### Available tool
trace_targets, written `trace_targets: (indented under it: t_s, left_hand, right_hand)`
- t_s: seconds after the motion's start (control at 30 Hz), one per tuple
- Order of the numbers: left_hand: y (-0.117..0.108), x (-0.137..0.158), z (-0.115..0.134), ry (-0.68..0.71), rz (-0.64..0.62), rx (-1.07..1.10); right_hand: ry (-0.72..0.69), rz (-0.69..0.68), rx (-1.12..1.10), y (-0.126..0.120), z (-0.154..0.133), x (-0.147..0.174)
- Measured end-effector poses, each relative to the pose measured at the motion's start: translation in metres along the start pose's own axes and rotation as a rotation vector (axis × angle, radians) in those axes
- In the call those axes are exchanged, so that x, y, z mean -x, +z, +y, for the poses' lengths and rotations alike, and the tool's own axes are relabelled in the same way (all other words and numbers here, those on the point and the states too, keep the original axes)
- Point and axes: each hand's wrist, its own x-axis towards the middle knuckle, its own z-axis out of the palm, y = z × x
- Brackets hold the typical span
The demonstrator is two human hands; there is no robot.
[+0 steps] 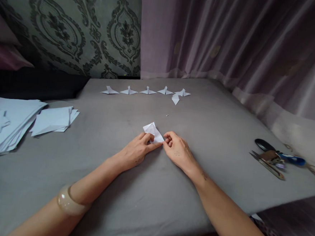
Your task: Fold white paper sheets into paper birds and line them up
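A small folded white paper (pixel 154 129) lies on the grey cloth in front of me, creased into a pointed shape. My left hand (pixel 137 148) presses on its near left part, with fingers bent and one fingertip along the lower edge. At the paper's right corner, the thumb and curled fingers of my right hand (pixel 179 150) pinch the tip. Behind them stands a row of several folded paper cranes (pixel 148 90) with spread wings. One small kite-shaped folded paper (pixel 175 99) lies just before the rightmost crane.
Stacks of white paper sheets (pixel 19 122) and smaller paper squares (pixel 53 119) lie at the left. Scissors (pixel 292 158), a cutter knife (pixel 270 167) and keys (pixel 274 159) are at the right. A black cloth (pixel 41 83) sits back left; curtains (pixel 233 37) border the grey-covered table (pixel 129 206).
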Motion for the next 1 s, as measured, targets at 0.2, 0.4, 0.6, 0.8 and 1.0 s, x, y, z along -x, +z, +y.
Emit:
trace_targets:
  t_s: [0.2,0.4,0.6,0.8,1.0]
  left_hand:
    - [0.002,-0.005,0.008,-0.022,0.027,-0.089]
    - [-0.005,0.000,0.010,-0.011,0.189,-0.023]
    - [-0.014,0.005,0.012,-0.246,0.636,-0.068]
    - [-0.020,0.001,0.009,-0.327,0.500,0.132]
    - [-0.025,-0.003,0.008,-0.734,0.501,1.085]
  right_hand:
    - [0.019,0.008,0.014,0.001,0.000,-0.002]
    - [-0.047,0.012,-0.008,0.002,0.002,-0.002]
    - [-0.220,0.072,0.034,-0.003,-0.007,0.006]
    - [-0.241,0.162,-0.173,-0.004,-0.015,0.007]
    - [-0.020,0.037,-0.665,-0.016,-0.009,-0.002]
